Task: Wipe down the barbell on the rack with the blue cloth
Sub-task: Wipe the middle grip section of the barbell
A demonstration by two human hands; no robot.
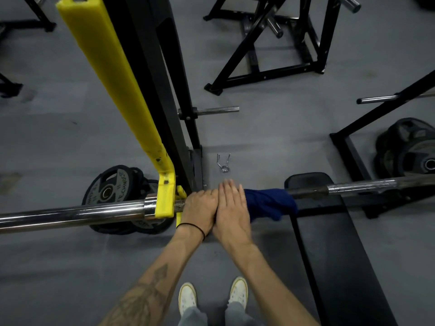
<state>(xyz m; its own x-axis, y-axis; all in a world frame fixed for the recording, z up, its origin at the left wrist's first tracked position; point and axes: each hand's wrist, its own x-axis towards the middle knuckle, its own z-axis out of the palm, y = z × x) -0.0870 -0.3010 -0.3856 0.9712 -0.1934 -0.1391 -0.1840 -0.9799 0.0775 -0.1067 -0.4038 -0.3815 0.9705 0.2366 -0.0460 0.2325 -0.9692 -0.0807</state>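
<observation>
Chrome barbell (70, 214) lies across the rack's yellow hook (164, 198), its sleeve shiny, its shaft duller and worn to the right. Blue cloth (270, 203) bunched around the shaft over the black bench (329, 243). Left hand (200, 208) curled over the bar; right hand (231, 208) flat, fingers straight, touching cloth's edge.

Cloth (270, 203) on barbell (70, 214), right of hands (202, 208).

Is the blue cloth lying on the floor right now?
No, the blue cloth is draped over the barbell, right beside the right hand.
</observation>
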